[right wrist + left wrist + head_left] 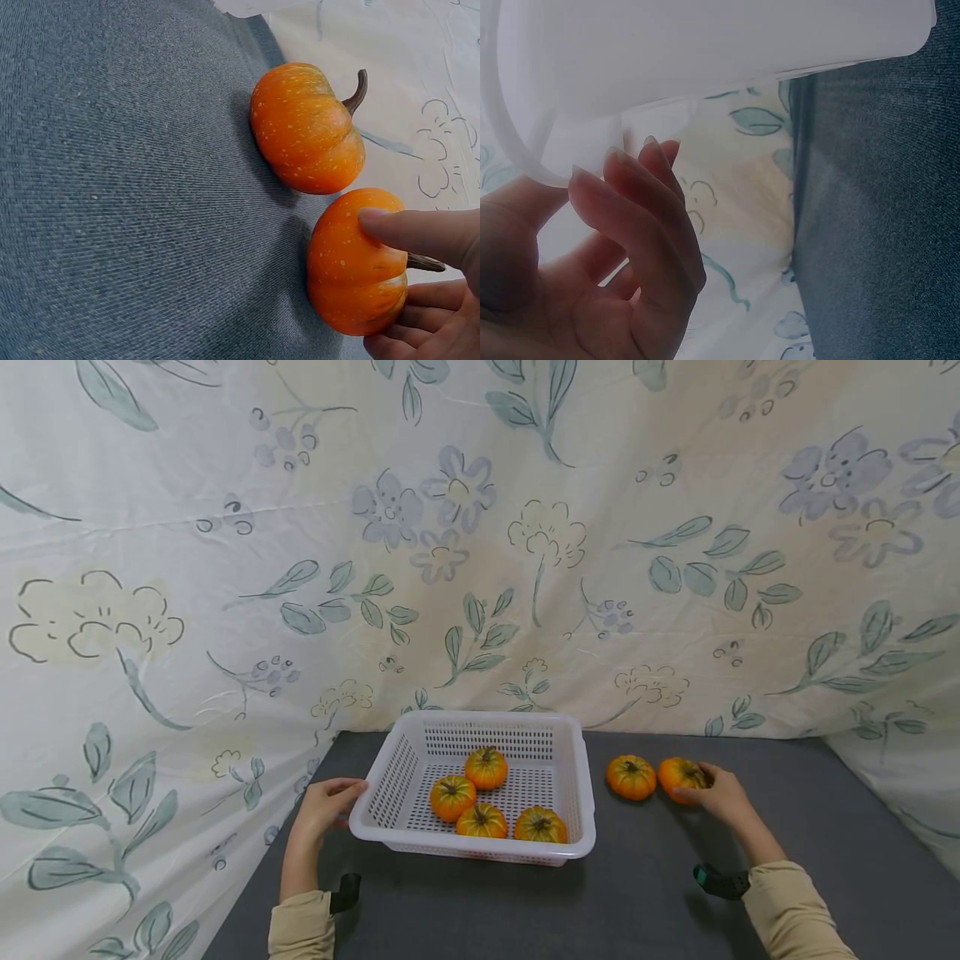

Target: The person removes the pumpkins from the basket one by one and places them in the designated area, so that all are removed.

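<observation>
A white plastic basket (472,853) with slotted walls holds several small orange pumpkins (486,767). My left hand (331,806) is at its left end, pinching the rim between thumb and fingers. Seen from the left wrist, the curled fingers (641,217) come up under the rim (544,176), and the thumb tip is hidden behind it. To the right of the basket, my right hand (717,795) grips a ribbed pumpkin (356,270), thumb on one side and fingers round the other. Close beside that one sits another pumpkin (304,127) with a curved brown stem.
The dark grey cloth-covered table (637,893) carries everything. Behind it and on the left hangs a pale curtain (465,652) printed with flowers and leaves. A dark band (722,882) is on the right wrist, and another band (346,893) on the left.
</observation>
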`<state>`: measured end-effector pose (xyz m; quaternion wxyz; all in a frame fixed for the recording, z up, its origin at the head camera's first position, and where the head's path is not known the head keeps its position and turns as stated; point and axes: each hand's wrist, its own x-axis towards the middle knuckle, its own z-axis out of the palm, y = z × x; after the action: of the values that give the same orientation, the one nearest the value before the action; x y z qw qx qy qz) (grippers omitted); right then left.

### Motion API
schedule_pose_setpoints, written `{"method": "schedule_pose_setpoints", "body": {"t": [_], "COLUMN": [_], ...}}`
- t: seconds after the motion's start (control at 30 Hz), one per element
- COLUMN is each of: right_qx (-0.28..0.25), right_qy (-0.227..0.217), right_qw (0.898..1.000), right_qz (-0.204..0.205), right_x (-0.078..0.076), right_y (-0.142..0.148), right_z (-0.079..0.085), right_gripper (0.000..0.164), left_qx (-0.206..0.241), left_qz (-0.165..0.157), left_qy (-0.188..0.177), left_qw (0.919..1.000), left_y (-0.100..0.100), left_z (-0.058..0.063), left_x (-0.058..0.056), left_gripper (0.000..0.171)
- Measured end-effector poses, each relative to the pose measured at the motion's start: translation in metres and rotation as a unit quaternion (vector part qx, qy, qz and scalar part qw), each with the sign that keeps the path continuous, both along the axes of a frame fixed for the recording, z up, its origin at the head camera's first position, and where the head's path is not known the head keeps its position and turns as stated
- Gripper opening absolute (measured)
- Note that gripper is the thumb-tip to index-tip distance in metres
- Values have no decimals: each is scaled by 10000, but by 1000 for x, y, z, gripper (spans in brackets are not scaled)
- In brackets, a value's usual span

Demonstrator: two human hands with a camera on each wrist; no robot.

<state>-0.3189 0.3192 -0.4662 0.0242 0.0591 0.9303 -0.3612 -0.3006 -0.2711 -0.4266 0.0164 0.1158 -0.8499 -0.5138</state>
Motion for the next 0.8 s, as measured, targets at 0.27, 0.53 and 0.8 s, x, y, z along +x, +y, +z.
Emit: {"method": "schedule_pose_setpoints", "body": {"t": [0.27, 0.53, 0.8], "right_qx": [-239, -330, -298], "right_qy": [-112, -122, -96], "right_qw": [9996, 9990, 9991], "right_qz": [-133, -287, -274], "right_x": [1, 1, 0], "right_y": [-5, -9, -9], "right_z": [0, -2, -4], "right_gripper": [93, 92, 94], "left_qx": [42, 80, 42], "left_qz": [26, 21, 33], "left_qy": [15, 33, 50], "left_qw": [10000, 10000, 10000], "left_y": [0, 1, 1], "left_z": [-1, -1, -1], "left_x": [1, 1, 1], "left_gripper": [45, 46, 46]}}
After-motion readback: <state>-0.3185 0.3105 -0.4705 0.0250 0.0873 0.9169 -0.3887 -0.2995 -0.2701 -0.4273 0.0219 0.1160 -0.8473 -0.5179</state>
